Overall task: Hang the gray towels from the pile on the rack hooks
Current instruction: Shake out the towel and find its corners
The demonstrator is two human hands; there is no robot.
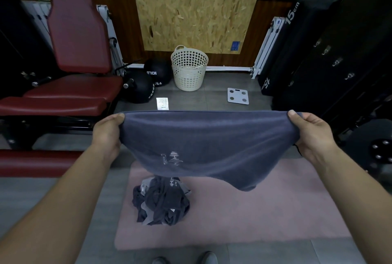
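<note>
A gray towel (203,143) with a small pale logo is stretched wide in the air in front of me. My left hand (108,134) grips its left top corner and my right hand (311,134) grips its right top corner. The towel sags down in the middle and hides part of the floor behind it. Below it, a crumpled pile of gray towels (161,202) lies on a pink mat (265,210). Metal hooks (337,61) line a dark panel at the right.
A cream perforated basket (189,68) stands by the far wall under an OSB board (197,7). A red padded gym bench (70,68) and two black medicine balls (146,85) fill the left. A white scale (238,95) and a paper slip (162,103) lie on the floor.
</note>
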